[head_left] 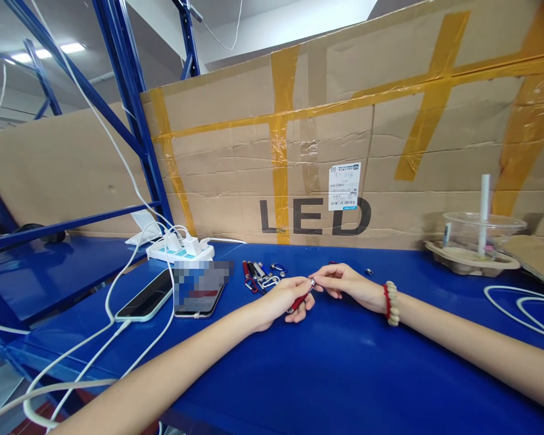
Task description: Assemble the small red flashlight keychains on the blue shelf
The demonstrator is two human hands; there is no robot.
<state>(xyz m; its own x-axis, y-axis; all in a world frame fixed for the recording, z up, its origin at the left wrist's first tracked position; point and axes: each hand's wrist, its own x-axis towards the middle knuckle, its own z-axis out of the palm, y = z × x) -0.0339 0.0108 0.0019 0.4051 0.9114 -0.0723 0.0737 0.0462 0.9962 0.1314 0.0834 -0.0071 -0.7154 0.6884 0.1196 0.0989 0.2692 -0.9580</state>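
Observation:
My left hand (286, 300) is closed around a small red pen-shaped gadget (300, 301) with a silver tip, held just above the blue table (326, 368). My right hand (344, 281) pinches that silver tip from the right, fingers pressed together. A bead bracelet and a red band sit on my right wrist (391, 303). A small pile of similar little gadgets with carabiner clips (260, 275) lies just behind my left hand.
Two phones (172, 295) lie at the left, with white cables running to a power strip (181, 249). A taped cardboard wall marked LED (317, 151) stands behind. A clear plastic bowl on a paper tray (474, 244) sits at the right. Blue shelving (127, 78) rises at the left.

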